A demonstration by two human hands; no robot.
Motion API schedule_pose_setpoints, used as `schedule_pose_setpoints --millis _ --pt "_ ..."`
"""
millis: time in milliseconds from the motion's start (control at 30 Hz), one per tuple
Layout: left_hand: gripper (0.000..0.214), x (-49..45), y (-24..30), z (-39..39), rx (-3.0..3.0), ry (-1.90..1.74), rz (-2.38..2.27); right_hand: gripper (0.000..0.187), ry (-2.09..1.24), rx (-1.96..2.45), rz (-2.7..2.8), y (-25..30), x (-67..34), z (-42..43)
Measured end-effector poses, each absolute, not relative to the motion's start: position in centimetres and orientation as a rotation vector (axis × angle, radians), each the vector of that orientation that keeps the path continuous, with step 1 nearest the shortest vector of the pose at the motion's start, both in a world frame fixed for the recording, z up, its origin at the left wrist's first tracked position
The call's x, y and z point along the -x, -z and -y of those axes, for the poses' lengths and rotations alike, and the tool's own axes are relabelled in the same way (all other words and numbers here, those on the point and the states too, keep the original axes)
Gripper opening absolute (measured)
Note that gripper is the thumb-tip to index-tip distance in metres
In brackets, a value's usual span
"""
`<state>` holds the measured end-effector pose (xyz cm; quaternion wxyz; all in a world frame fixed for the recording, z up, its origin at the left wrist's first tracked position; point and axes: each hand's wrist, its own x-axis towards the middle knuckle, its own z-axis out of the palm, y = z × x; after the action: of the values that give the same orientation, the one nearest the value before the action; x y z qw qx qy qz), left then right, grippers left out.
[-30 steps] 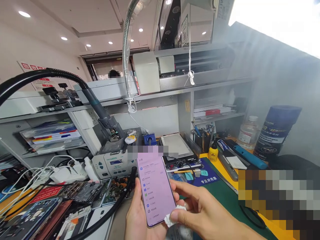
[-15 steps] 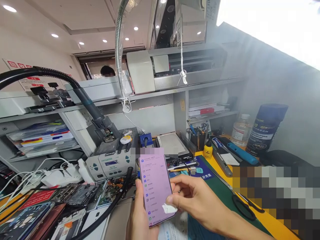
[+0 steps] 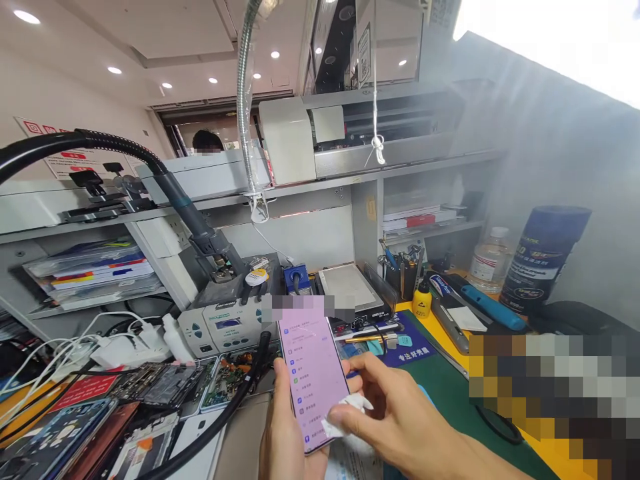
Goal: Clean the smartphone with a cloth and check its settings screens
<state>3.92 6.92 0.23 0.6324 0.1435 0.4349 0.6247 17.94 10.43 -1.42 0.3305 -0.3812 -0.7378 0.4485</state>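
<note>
A lit smartphone [image 3: 315, 380] stands tilted up in front of me, its pinkish screen showing a menu list with small icons. My left hand [image 3: 287, 420] is closed round the phone's lower left side, thumb along the edge. My right hand [image 3: 385, 407] pinches a crumpled white tissue [image 3: 355, 403] between thumb and fingers at the phone's lower right corner. The tissue touches the glass there. Some of the right fingers are hidden behind the phone and tissue.
Opened phones and circuit boards [image 3: 155, 387] crowd the left, crossed by a black hose [image 3: 235, 407]. Behind stands a soldering station [image 3: 225, 327]. On the right are a yellow bottle [image 3: 423, 300], a spray can [image 3: 547, 263] and a green mat [image 3: 450, 387]. A person [image 3: 207, 141] is in the background.
My right hand has moved the tissue slightly right and up at the phone's lower right edge, and more of the tissue shows. The left hand still holds the phone; the view has shifted slightly.
</note>
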Motion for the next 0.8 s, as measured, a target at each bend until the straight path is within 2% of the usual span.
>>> schedule_pose_setpoints --millis 133,233,400,533,667,800 --pt "0.054 -4.3 0.6 -6.9 -0.326 -1.437 -1.036 0.026 -1.079 1.033 1.934 1.1 -18.1 -11.1" --pt "0.051 -4.5 1.5 -6.9 -0.343 -1.392 -1.089 0.038 -1.050 1.059 1.915 0.5 -18.3 -11.3" --pt "0.081 -4.6 2.3 -6.8 -0.584 -1.109 -1.027 0.053 -1.094 1.041 1.805 -1.3 -18.7 -12.5" --pt "0.087 -5.0 1.9 -6.6 -0.550 -0.984 -0.898 0.056 -0.979 1.052 1.562 -2.3 -20.0 -15.2" --pt "0.082 -4.9 0.6 -6.6 -0.503 -1.057 -0.886 0.044 -1.007 1.064 1.374 -2.4 -22.3 -17.1" --pt "0.059 -4.1 -1.1 -6.6 -0.488 -1.281 -0.889 0.025 -1.277 1.017 1.379 -2.0 -23.3 -16.2"
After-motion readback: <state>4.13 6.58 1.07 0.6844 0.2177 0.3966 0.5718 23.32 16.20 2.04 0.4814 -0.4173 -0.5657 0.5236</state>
